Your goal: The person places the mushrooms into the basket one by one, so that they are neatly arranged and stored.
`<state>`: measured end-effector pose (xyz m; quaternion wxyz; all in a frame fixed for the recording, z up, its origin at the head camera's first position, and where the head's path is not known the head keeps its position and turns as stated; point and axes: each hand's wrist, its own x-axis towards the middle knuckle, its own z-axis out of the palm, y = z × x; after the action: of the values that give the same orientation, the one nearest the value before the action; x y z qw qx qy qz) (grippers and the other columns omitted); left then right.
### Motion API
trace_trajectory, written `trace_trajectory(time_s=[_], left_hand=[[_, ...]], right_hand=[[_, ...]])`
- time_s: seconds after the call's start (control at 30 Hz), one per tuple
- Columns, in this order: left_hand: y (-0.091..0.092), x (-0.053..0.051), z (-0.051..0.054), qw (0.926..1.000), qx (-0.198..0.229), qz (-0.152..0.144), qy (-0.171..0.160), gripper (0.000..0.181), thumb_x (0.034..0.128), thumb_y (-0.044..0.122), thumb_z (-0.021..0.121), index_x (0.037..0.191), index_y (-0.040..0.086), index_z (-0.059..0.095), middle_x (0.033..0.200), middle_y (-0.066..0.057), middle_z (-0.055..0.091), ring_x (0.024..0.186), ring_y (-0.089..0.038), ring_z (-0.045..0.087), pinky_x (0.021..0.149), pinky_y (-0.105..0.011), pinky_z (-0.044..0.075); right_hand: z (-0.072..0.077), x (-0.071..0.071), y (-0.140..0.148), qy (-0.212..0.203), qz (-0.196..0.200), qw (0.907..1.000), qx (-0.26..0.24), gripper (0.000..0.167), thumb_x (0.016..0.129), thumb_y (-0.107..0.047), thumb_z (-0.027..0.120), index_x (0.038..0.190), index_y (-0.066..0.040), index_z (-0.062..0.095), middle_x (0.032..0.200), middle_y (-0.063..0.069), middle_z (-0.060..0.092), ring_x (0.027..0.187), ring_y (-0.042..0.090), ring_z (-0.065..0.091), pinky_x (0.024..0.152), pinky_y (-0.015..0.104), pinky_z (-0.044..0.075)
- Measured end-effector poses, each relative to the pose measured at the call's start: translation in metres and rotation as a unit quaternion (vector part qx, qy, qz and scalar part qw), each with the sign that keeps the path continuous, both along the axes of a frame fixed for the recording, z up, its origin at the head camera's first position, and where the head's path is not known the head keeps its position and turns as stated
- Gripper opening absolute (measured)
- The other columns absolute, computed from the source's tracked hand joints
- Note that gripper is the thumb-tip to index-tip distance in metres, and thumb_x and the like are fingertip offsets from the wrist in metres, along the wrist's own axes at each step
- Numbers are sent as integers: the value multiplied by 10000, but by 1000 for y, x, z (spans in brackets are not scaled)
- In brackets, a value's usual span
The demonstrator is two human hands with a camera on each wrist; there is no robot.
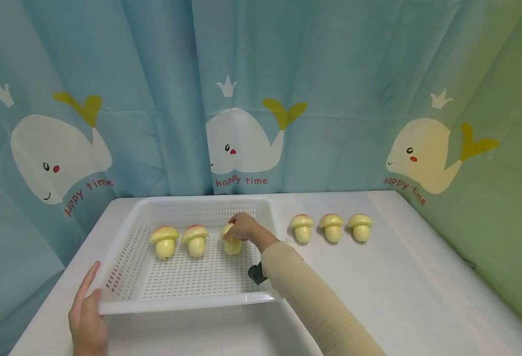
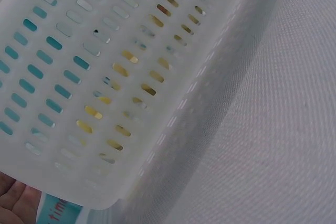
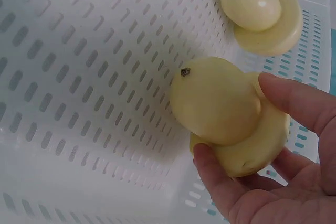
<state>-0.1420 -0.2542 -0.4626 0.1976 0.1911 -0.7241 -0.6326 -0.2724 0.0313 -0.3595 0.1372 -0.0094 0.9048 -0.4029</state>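
A white perforated basket [image 1: 185, 299] stands on the table. My right hand [image 1: 244, 228] reaches into its right part and grips a yellow toy mushroom [image 1: 232, 246] by the cap. The right wrist view has thumb and fingers of the right hand [image 3: 283, 166] around the cap of that mushroom [image 3: 210, 98], its stem uncovered. Two more mushrooms [image 1: 165, 242] [image 1: 196, 241] lie to its left in the basket. Beside the basket's left front corner is my left hand [image 1: 88, 316], fingers extended along the outer wall; part of it shows in the left wrist view [image 2: 18, 200].
Three similar mushrooms [image 1: 302, 228] [image 1: 331, 228] [image 1: 360, 228] lie in a row on the white table [image 1: 376, 287], right of the basket. Behind hangs a blue curtain [image 1: 345, 59] with whale prints; a green curtain [image 1: 510, 207] borders the right side.
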Motion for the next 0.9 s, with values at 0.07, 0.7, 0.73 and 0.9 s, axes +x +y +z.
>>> trace_trajectory(time_s=[0.07, 0.7, 0.73, 0.9], left_hand=[[0, 0, 1, 10000, 3, -2, 23, 487, 976, 194, 201, 1388, 409, 346, 1436, 183, 293, 1296, -65, 276, 1067, -418, 177], [5, 5, 10, 9997, 214, -81, 50, 494, 975, 188, 195, 1377, 427, 352, 1438, 176, 296, 1300, -78, 274, 1066, -444, 165], [4, 4, 9, 9996, 249, -77, 63, 493, 975, 186, 199, 1375, 426, 357, 1437, 176, 299, 1298, -75, 275, 1069, -433, 161], [0, 0, 2, 9998, 158, -97, 49, 486, 978, 194, 201, 1376, 427, 355, 1435, 182, 297, 1293, -70, 281, 1067, -424, 174]], right_hand=[[0, 1, 0, 29, 28, 9999, 100, 319, 722, -95, 766, 973, -16, 586, 836, 51, 542, 738, 175, 508, 730, 378, 481], [5, 3, 1, 93, 124, 9991, 396, 530, 707, -142, 785, 1165, -14, 551, 1025, 86, 563, 837, 192, 517, 762, 378, 469], [6, 4, 1, 154, 149, 9987, 462, 544, 704, -150, 787, 1173, -14, 548, 1054, 94, 565, 866, 197, 521, 773, 373, 465], [14, 5, 2, 574, 279, 9946, 813, 598, 707, -187, 792, 1216, -14, 532, 1179, 119, 551, 1037, 234, 517, 872, 355, 428]])
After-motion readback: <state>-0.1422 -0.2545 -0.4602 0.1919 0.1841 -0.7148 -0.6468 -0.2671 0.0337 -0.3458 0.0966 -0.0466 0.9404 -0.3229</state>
